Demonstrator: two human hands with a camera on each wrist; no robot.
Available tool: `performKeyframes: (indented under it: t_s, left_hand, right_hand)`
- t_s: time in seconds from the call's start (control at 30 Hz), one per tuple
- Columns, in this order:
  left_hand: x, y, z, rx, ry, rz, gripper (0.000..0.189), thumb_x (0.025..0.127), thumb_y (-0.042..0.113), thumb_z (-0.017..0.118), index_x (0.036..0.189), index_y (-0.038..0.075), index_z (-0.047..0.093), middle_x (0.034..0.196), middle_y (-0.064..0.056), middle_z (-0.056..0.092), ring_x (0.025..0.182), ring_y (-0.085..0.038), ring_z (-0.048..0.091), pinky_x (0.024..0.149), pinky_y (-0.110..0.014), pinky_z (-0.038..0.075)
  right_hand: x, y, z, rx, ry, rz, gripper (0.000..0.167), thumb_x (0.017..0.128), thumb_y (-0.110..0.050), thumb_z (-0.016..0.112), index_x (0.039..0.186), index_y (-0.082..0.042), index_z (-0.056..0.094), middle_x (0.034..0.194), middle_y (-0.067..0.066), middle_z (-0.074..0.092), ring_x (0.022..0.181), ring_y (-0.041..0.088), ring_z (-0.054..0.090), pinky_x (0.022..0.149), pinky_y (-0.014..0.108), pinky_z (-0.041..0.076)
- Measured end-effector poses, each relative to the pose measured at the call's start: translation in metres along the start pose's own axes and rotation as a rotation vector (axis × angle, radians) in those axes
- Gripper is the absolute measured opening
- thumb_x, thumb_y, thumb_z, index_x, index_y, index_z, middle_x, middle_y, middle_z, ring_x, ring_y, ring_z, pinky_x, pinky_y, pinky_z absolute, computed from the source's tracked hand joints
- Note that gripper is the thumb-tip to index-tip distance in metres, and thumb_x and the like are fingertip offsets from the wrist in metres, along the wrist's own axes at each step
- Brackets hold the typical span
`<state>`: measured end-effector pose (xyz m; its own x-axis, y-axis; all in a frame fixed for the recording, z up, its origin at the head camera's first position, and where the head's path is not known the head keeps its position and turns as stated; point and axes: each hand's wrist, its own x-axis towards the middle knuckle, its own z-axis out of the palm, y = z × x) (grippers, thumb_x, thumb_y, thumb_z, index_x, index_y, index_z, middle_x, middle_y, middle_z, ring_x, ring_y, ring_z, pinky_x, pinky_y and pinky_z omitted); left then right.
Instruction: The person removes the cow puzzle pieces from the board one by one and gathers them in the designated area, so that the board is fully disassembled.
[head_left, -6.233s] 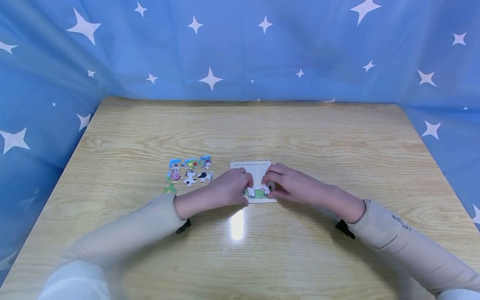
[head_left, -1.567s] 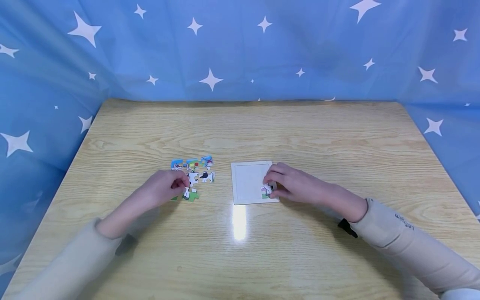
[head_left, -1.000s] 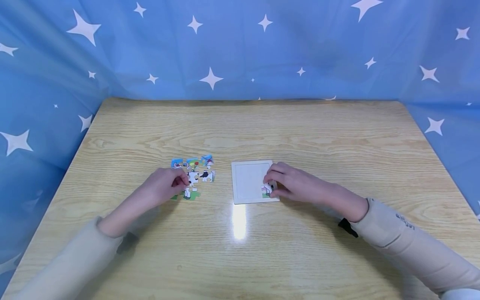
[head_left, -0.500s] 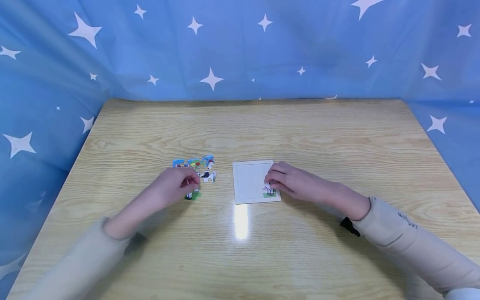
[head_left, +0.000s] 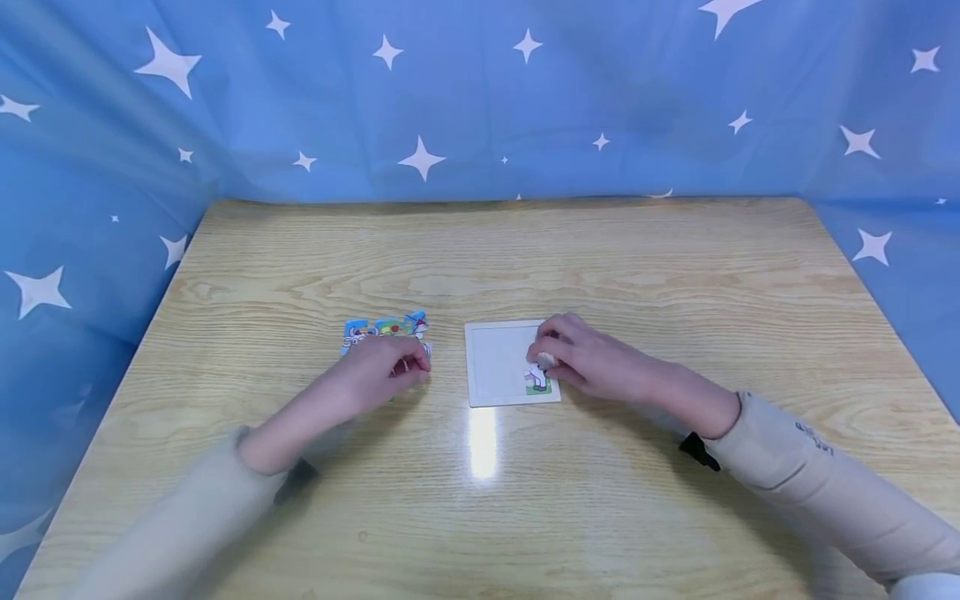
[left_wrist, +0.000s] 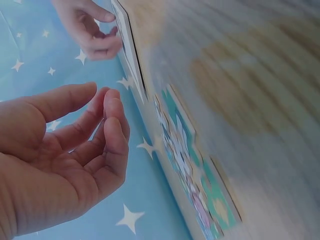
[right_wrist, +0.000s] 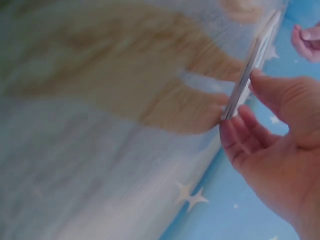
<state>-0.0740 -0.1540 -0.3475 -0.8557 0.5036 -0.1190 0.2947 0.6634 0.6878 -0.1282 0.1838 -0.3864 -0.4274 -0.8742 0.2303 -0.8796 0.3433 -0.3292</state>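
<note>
My left hand, fingers loosely bent, hovers over a group of loose cow jigsaw pieces. In the left wrist view nothing shows between the left hand's thumb and fingertips, and the jigsaw pieces lie beyond. A square white puzzle tray lies right of the pieces. One piece with a cow's leg and grass is in its lower right corner. Bent fingers of my right hand are at the tray's right side, over that piece. The right wrist view shows them by the tray's edge; their hold is unclear.
The wooden table stretches around the tray and pieces, with a bright light reflection in front of the tray. Behind and beside it hangs a blue curtain with white stars.
Cow-leg and grass pieces were moved from the tray to the loose group. Lately my left hand has slid right across that group. My right hand stays at the tray, its fingers shifting slightly.
</note>
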Motion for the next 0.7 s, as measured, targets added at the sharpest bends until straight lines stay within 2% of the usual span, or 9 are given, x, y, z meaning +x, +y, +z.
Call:
performKeyframes:
  t_s: [0.27, 0.47, 0.7]
  left_hand:
    - [0.014, 0.011, 0.013, 0.021, -0.046, 0.031, 0.005, 0.097, 0.003, 0.066, 0.094, 0.005, 0.07, 0.082, 0.003, 0.064, 0.075, -0.012, 0.054, 0.07, -0.027, 0.047]
    - [0.026, 0.019, 0.025, 0.01, -0.083, 0.059, 0.007, 0.095, 0.001, 0.064, 0.093, 0.006, 0.069, 0.079, 0.003, 0.063, 0.071, -0.009, 0.052, 0.069, -0.025, 0.047]
    - [0.041, 0.029, 0.037, 0.07, -0.139, 0.074, 0.007, 0.095, 0.001, 0.063, 0.097, 0.005, 0.068, 0.08, 0.002, 0.061, 0.07, -0.01, 0.051, 0.068, -0.023, 0.045]
  right_hand:
    - [0.0, 0.0, -0.003, 0.007, -0.039, 0.094, 0.036, 0.089, -0.003, 0.079, 0.12, -0.004, 0.061, 0.129, 0.02, 0.054, 0.121, 0.036, 0.048, 0.091, 0.045, 0.05]
    - [0.0, 0.001, -0.004, -0.005, -0.037, 0.089, 0.036, 0.09, -0.007, 0.079, 0.121, -0.004, 0.061, 0.131, 0.022, 0.053, 0.122, 0.037, 0.048, 0.094, 0.049, 0.048]
    - [-0.001, 0.003, -0.004, -0.016, -0.039, 0.093, 0.037, 0.091, -0.009, 0.079, 0.122, -0.004, 0.061, 0.133, 0.024, 0.052, 0.124, 0.039, 0.046, 0.097, 0.052, 0.045]
